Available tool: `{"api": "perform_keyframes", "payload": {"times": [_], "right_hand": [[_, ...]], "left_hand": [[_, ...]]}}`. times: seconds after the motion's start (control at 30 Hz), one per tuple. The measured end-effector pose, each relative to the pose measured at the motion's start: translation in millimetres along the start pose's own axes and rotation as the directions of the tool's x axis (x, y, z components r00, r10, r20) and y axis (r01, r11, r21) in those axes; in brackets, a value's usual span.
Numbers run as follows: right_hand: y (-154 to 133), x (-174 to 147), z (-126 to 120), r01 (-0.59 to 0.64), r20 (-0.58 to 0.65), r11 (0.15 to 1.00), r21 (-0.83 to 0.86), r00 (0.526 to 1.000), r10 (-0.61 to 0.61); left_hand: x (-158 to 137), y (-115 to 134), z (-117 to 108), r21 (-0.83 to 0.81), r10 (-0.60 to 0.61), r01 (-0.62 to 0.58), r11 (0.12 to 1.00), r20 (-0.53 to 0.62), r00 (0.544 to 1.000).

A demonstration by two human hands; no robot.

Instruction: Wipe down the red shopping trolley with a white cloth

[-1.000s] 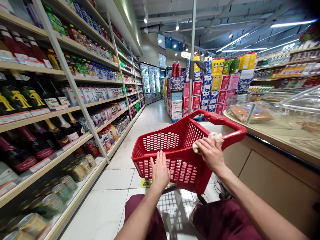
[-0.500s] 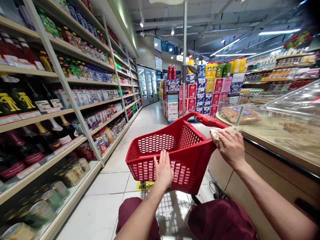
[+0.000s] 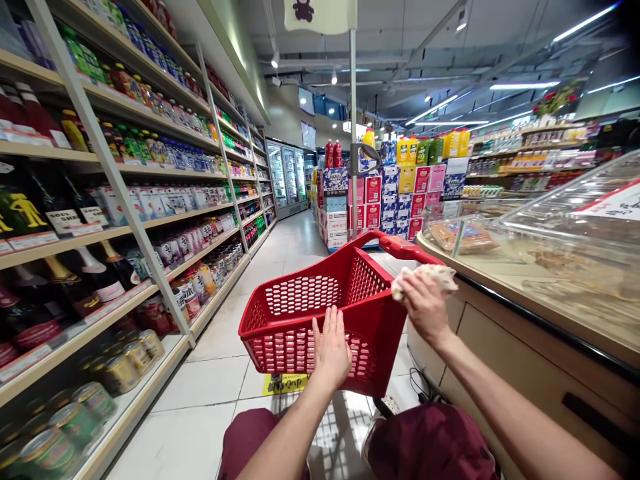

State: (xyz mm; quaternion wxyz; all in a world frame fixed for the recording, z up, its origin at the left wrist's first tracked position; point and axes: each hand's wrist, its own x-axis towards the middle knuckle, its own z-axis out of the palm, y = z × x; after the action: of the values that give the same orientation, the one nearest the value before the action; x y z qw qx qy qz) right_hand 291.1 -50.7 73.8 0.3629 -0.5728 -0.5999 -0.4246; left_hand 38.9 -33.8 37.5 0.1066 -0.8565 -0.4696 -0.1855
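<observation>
A red plastic shopping cart (image 3: 373, 347) with a perforated basket stands in front of me. Flat against its near side rests my left hand (image 3: 331, 347), fingers stretched out and holding nothing. My right hand (image 3: 425, 303) presses a pale, patterned cloth (image 3: 439, 275) onto the near end of the cart's red handle (image 3: 405, 248). The fingers lie over the cloth, and part of it sticks out past them on the right. A grey pole (image 3: 353, 120) rises beyond the cart's back.
Shelves of bottles and cans (image 3: 165, 167) line the left side. A glass-topped display counter (image 3: 500, 277) stands close on the right. Stacked drink boxes (image 3: 400, 193) are ahead. On the floor lie a black cable (image 3: 419, 383) and a yellow floor sign (image 3: 287, 384).
My right hand has slid the cloth leftward and slightly down along the handle's end. My left hand stays on the basket's side. The whole view has shifted slightly.
</observation>
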Motion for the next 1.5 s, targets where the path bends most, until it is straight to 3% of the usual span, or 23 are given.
{"api": "perform_keyframes", "payload": {"times": [0.13, 0.3, 0.47, 0.53, 0.63, 0.7, 0.87, 1.0, 1.1, 1.33, 1.5], "right_hand": [[-13.4, -5.9, 1.2, 0.086, 0.019, 0.993, 0.081, 0.996, -0.088], [2.4, -11.0, -0.2, -0.01, -0.051, 0.998, 0.056, 0.999, 0.013], [-31.8, -17.0, 6.1, 0.088, 0.005, 0.987, 0.138, 0.996, -0.09], [-30.7, -14.4, 4.7, 0.106, 0.004, 0.987, 0.124, 0.994, -0.107], [-24.9, -9.5, 4.1, 0.039, -0.043, 0.998, 0.056, 0.998, -0.036], [-38.6, -9.0, 9.8, 0.028, -0.033, 0.998, 0.061, 0.999, -0.026], [-106.3, -11.6, 30.1, 0.209, 0.115, 0.957, 0.199, 0.965, -0.235], [-94.7, -7.2, 24.2, 0.224, 0.186, 0.947, 0.229, 0.945, -0.268], [-85.9, -3.0, 21.5, 0.166, 0.173, 0.959, 0.23, 0.963, -0.208], [-178.5, -1.4, 50.0, 0.214, 0.217, 0.904, 0.369, 0.926, -0.308], [-166.7, -0.9, 51.2, 0.202, 0.224, 0.9, 0.386, 0.926, -0.304]], "left_hand": [[-0.5, -8.6, -0.2, -0.006, -0.028, 0.028, 1.0, -0.011, 1.0], [-4.5, -23.9, 0.3, -0.017, -0.131, 0.131, 0.991, -0.015, 0.991], [-7.0, -21.3, 2.7, -0.031, -0.08, 0.08, 0.996, -0.017, 0.997], [-9.5, -29.1, 3.2, -0.015, -0.12, 0.12, 0.993, -0.021, 0.993], [-14.6, -45.8, 3.8, 0.026, -0.215, 0.216, 0.976, -0.024, 0.976], [-17.8, -52.4, 4.8, 0.048, -0.221, 0.222, 0.974, -0.024, 0.975], [-25.0, -60.6, 7.6, 0.069, -0.18, 0.183, 0.981, -0.04, 0.983], [-35.5, -91.7, 6.6, 0.078, -0.315, 0.317, 0.945, -0.046, 0.948], [-43.2, -112.4, 6.2, 0.07, -0.369, 0.371, 0.926, -0.049, 0.928], [-50.5, -127.5, 5.7, 0.033, -0.34, 0.34, 0.94, -0.007, 0.941], [-62.5, -158.1, -0.5, 0.037, -0.475, 0.473, 0.88, 0.055, 0.878]]}}
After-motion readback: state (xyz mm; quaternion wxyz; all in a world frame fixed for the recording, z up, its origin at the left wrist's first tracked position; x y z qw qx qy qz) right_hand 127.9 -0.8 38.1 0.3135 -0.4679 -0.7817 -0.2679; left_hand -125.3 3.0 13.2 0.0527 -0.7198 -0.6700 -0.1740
